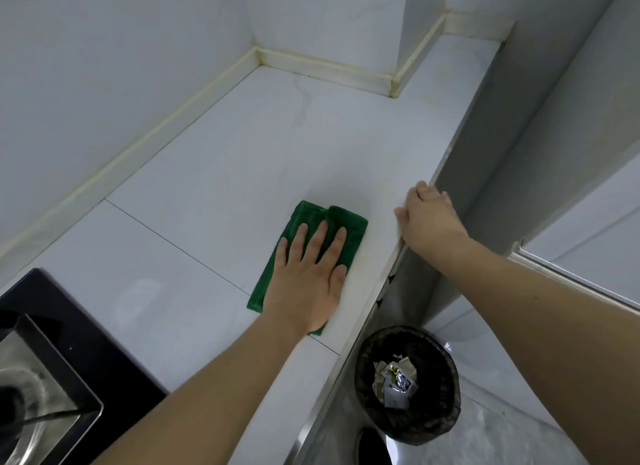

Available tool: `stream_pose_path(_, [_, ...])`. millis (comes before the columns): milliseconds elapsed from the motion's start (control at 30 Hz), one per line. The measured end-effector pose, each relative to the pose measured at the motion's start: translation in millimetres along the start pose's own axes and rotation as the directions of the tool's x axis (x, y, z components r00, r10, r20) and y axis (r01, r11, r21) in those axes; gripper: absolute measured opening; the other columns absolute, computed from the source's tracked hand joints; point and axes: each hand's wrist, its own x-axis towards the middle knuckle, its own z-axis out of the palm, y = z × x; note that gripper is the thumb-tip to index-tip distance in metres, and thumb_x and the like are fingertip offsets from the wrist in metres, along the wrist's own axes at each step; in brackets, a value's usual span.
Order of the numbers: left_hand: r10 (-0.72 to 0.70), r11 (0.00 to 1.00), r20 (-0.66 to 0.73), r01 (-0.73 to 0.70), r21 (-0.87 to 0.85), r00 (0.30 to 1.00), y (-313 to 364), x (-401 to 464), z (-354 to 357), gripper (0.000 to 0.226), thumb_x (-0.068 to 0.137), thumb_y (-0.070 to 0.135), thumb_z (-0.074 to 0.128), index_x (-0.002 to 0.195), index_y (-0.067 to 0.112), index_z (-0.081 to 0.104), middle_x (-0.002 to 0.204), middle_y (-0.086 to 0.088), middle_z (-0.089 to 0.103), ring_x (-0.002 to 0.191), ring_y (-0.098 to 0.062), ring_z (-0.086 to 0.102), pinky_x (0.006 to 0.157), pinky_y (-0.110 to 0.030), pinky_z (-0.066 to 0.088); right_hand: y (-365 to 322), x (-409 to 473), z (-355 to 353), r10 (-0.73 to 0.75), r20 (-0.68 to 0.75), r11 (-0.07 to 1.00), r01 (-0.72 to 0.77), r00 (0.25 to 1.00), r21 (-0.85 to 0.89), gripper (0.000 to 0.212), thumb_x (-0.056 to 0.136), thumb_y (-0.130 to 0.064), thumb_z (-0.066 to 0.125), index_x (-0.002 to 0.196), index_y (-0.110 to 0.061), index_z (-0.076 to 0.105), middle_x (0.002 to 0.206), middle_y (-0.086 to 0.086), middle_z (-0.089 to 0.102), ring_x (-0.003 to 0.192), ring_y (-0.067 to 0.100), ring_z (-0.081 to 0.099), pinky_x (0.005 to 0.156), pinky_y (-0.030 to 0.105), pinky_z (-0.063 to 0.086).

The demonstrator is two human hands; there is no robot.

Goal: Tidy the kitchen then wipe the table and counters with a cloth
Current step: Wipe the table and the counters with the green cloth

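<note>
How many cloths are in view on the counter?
1: a folded green cloth lies flat on the counter near its front edge, under the left hand. None other shows.

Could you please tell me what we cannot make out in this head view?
- Green cloth: near part hidden under the left hand.
- Right hand: fingertips hidden over the counter edge.
- Sink: cut off by the frame.
- Bin litter: too small to identify.

Two hands: left [308, 274], right [427, 218]; one green cloth [311, 218]; one bin [408, 388]; one sink [41, 395].
</note>
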Motion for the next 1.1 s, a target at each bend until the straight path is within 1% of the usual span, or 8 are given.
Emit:
stream_pose_path(233, [0.007,1.000,0.018,-0.007,0.005,1.000,10,6,-1,0.058,0.095,0.050,0.001,0.150,0.038,-0.017,0.162,0.004,-0.010,0.147,-0.024,-0.017,0.119,-0.049,-0.007,11,-3,-12,-0.076,0.002,0.997,0.076,0.997,0.024,0.054,0.103,-0.039,0.027,0.143,-0.003,0.036,0.149,0.014,0.034,0.137,0.028,0.030,0.119,0.040,0.016])
stream_pose_path(367, [0.026,1.000,0.009,-0.026,-0.010,1.000,14,34,-4,0.057,0.099,0.049,0.007,0.151,0.037,-0.014,0.162,0.004,-0.009,0.148,-0.024,-0.015,0.119,-0.049,-0.006,26,7,-37,-0.101,0.048,0.994,0.098,0.994,0.055,0.043,0.098,-0.044,0.043,0.126,-0.014,0.056,0.140,0.005,0.043,0.127,0.027,0.040,0.107,0.038,0.037])
stream_pose_path(433, [0.030,1.000,0.005,-0.030,-0.004,1.000,16,54,-6,0.058,0.098,0.050,0.006,0.151,0.037,-0.014,0.162,0.004,-0.009,0.148,-0.024,-0.014,0.119,-0.050,-0.005,35,19,-49,-0.054,0.068,0.999,0.054,0.996,0.000,0.063,0.091,-0.052,0.053,0.139,-0.012,0.045,0.150,0.007,0.032,0.135,0.029,0.034,0.113,0.041,0.029])
stream_pose_path(500, [0.026,1.000,-0.002,-0.026,-0.007,1.000,18,73,-7,0.059,0.097,0.050,0.005,0.151,0.038,-0.014,0.162,0.004,-0.008,0.148,-0.024,-0.014,0.119,-0.050,-0.006,44,33,-59,0.034,0.129,0.998,-0.028,0.991,-0.048,0.098,0.082,-0.063,0.060,0.152,-0.010,0.016,0.160,0.008,0.009,0.146,0.030,0.012,0.119,0.046,0.011])
stream_pose_path(633, [0.022,0.999,-0.008,-0.022,-0.023,1.000,27,114,-12,0.057,0.100,0.048,0.011,0.152,0.037,-0.011,0.162,0.003,-0.009,0.148,-0.024,-0.015,0.119,-0.050,-0.007,49,62,-71,0.090,0.222,0.982,-0.050,0.971,-0.180,0.128,0.070,-0.076,0.060,0.152,-0.005,-0.007,0.160,0.015,-0.007,0.148,0.030,-0.006,0.119,0.051,0.000])
stream_pose_path(767, [0.030,0.999,-0.011,-0.030,-0.032,0.999,31,151,-16,0.057,0.100,0.047,0.013,0.152,0.037,-0.010,0.162,0.004,-0.008,0.148,-0.024,-0.014,0.119,-0.051,-0.006,50,87,-79,0.136,0.334,0.944,-0.020,0.933,-0.329,0.140,0.061,-0.083,0.060,0.150,-0.002,-0.013,0.159,0.016,-0.012,0.147,0.030,-0.010,0.117,0.051,-0.007])
stream_pose_path(933, [0.039,0.998,-0.025,-0.041,-0.048,0.999,38,200,-19,0.057,0.101,0.046,0.015,0.152,0.037,-0.008,0.163,0.003,-0.006,0.148,-0.024,-0.013,0.119,-0.051,-0.006,65,124,-93,0.202,0.358,0.894,-0.023,0.911,-0.447,0.147,0.056,-0.084,0.063,0.149,-0.003,-0.015,0.159,0.016,-0.013,0.147,0.030,-0.010,0.115,0.055,-0.009])
stream_pose_path(1100, [0.064,0.996,-0.031,-0.065,-0.057,0.998,49,254,-25,0.058,0.100,0.045,0.015,0.153,0.036,-0.006,0.163,0.003,-0.004,0.148,-0.025,-0.011,0.119,-0.051,-0.005,73,146,-87,0.220,0.427,0.880,0.010,0.877,-0.475,0.141,0.061,-0.082,0.063,0.151,-0.003,-0.012,0.160,0.015,-0.009,0.148,0.029,-0.008,0.116,0.054,-0.008])
